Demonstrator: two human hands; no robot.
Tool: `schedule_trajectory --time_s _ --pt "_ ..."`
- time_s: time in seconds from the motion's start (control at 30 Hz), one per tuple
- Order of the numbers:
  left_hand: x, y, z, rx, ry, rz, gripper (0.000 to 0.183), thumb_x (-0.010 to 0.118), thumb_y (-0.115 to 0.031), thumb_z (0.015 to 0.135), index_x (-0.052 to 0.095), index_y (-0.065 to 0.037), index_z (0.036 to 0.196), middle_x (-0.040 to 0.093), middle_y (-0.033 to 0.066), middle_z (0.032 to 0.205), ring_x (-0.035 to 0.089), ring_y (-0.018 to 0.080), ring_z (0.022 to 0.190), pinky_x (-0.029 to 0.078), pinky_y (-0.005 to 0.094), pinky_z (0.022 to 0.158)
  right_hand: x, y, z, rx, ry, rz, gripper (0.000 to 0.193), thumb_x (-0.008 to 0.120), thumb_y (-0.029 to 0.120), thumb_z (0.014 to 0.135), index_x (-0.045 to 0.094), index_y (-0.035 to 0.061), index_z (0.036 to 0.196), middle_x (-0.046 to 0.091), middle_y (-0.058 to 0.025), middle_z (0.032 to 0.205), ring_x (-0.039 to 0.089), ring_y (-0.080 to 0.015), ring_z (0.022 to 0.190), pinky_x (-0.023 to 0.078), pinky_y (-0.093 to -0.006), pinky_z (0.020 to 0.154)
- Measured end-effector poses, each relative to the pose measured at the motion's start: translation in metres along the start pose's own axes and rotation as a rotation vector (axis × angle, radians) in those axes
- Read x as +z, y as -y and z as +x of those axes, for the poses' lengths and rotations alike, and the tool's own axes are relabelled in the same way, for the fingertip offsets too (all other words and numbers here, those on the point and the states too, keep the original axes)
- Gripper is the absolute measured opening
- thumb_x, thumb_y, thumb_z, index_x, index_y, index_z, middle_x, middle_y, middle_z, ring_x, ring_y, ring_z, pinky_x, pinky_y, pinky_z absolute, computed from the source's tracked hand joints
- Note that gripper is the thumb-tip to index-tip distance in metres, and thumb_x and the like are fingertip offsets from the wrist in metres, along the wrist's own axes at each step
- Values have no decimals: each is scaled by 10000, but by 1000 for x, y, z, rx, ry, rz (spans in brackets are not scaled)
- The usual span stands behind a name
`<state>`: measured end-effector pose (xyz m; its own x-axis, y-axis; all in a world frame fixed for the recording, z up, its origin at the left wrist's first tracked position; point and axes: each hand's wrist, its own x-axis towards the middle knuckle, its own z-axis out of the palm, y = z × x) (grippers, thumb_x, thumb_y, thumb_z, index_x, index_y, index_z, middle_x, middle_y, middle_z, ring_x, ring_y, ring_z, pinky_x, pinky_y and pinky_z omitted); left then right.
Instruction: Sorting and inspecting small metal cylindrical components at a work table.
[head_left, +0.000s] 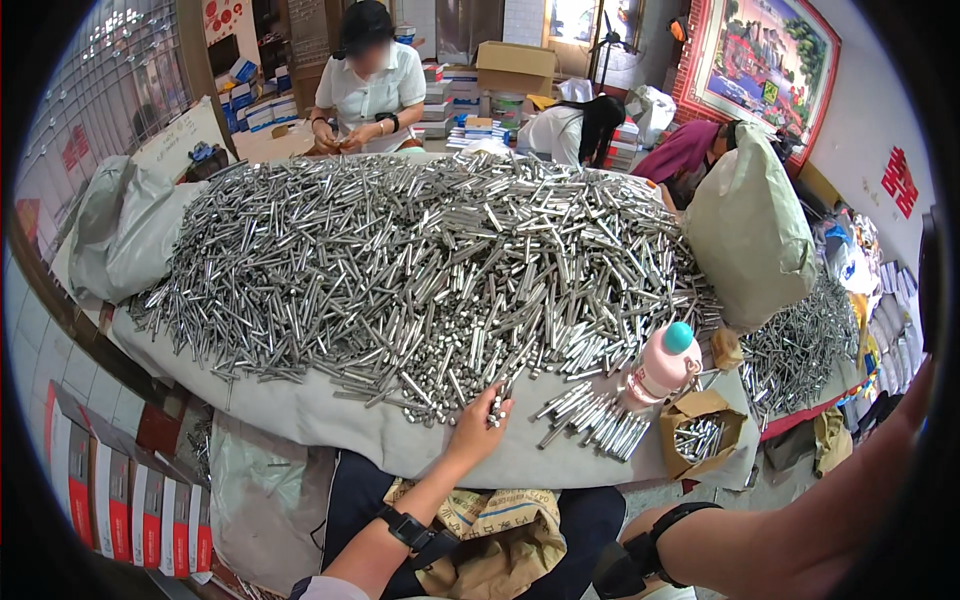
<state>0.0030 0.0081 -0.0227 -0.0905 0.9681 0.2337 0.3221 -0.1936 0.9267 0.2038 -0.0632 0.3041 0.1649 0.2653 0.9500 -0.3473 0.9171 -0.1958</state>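
My left hand (478, 432) is at the near edge of a large heap of silvery metal rods (400, 260). Its fingers are closed around a few small metal pieces (496, 408); their exact kind is hard to make out. Short round metal pieces (455, 350) lie loose just beyond that hand. To its right, a row of metal rods (610, 425) rests side by side on the grey cloth (500, 458). My right forearm (770, 545) comes in from the right edge, a black strap at its wrist. The fingers of my right hand are hidden.
A pink bottle with a turquoise cap (662, 370) and an open carton of metal rods (700, 438) stand at the right. A filled pale sack (752, 235) leans behind them. Red-and-white boxes (110, 500) line the lower left. A person (370, 95) works across the heap; two others bend nearby.
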Motion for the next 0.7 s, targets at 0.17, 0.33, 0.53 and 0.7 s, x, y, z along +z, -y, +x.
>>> schedule_trajectory --time_s 0.17,0.33,0.53,0.7 --pt "-2 -5 0 3 -5 19 387 592 -216 903 509 8 1207 635 215 1000 639 324 872 496 357 759 -3 0 0 -8 0 -6 639 664 226 783 379 40 1324 443 -107 1176 420 -277 1059 345 -447 906" --pt "-1 1 0 24 -8 41 380 586 -213 907 514 15 1202 642 214 979 644 316 862 497 356 748 -5 -2 0 -13 0 -15 636 660 227 786 379 39 1324 442 -109 1181 420 -278 1064 344 -448 909" --pt "1 -4 1 51 -22 53 341 558 -170 920 513 12 1205 685 111 920 659 201 826 497 306 736 -7 2 1 -14 -9 -31 632 654 227 789 379 37 1324 440 -111 1188 419 -278 1069 343 -450 912" --pt "-1 -6 5 -12 0 5 381 581 -198 908 511 42 1196 637 222 986 641 316 862 491 358 748 -6 -2 0 -23 -5 -31 628 649 228 791 379 35 1324 438 -112 1194 418 -279 1073 342 -452 915"
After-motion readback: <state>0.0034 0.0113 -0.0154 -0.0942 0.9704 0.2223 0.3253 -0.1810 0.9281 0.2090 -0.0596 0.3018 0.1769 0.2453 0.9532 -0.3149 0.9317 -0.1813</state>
